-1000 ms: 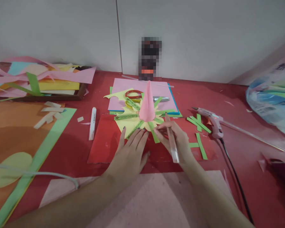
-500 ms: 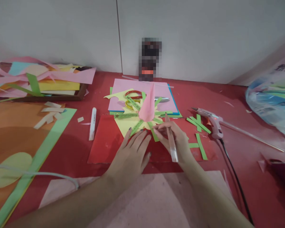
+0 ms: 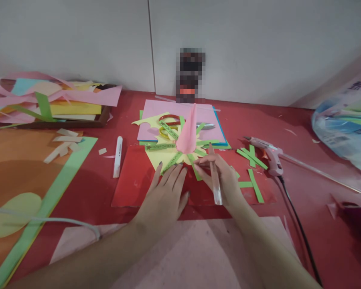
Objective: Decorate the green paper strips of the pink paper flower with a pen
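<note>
While the left hand lies palm down, fingers straight and loosely spread at the yellow paper's near edge, the right hand pinches a pen; tip contact unclear. Red tabletop separates the red sheet from a marker, left. Pink cone upright at sheet's far edge; green strips radiate, left ones dark-patterned.
</note>
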A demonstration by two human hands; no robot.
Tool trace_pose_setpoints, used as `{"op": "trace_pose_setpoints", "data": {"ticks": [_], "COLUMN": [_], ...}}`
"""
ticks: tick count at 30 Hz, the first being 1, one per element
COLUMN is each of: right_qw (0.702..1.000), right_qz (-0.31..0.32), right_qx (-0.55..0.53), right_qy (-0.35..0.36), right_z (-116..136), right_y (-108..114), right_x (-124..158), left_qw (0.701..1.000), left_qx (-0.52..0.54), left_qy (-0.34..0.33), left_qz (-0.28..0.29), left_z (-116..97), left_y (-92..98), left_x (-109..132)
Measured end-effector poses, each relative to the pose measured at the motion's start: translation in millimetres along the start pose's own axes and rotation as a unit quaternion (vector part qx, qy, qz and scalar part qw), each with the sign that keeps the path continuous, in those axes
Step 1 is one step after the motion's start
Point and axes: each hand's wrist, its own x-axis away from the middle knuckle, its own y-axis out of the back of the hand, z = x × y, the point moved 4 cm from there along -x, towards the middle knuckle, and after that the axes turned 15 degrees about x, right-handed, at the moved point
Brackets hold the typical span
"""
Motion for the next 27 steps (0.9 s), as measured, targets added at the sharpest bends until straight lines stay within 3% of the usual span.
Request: {"op": "trace_pose_setpoints", "data": {"ticks": [10,16,20,27], "right_qw": [0.998,0.990,0.987,0.994], "right_qz": [-0.058,-0.092,-0.117,-0.079], "right_qx": [-0.033,-0.107,-0.104,-0.077], "right_qy": [0.009,-0.023,-0.022,-0.018], "right_z": [0,-5,-5,-5], "right_y": [5,9,13,6], "right_x": [-1,-3,-4,-3], "left_qw": [0.997,0.990,0.987,0.991], "left_qx": [0.057,0.112,0.117,0.112], "left_qy": [-0.043,-0.070,-0.098,-0.072], "left_qz": [-0.024,-0.059,-0.051,-0.034], "left_z": [-6,-12,-15,-10], "left_y": [8.4,19.0,19.3,14.1], "left_x": [-2,0,1,-1]}}
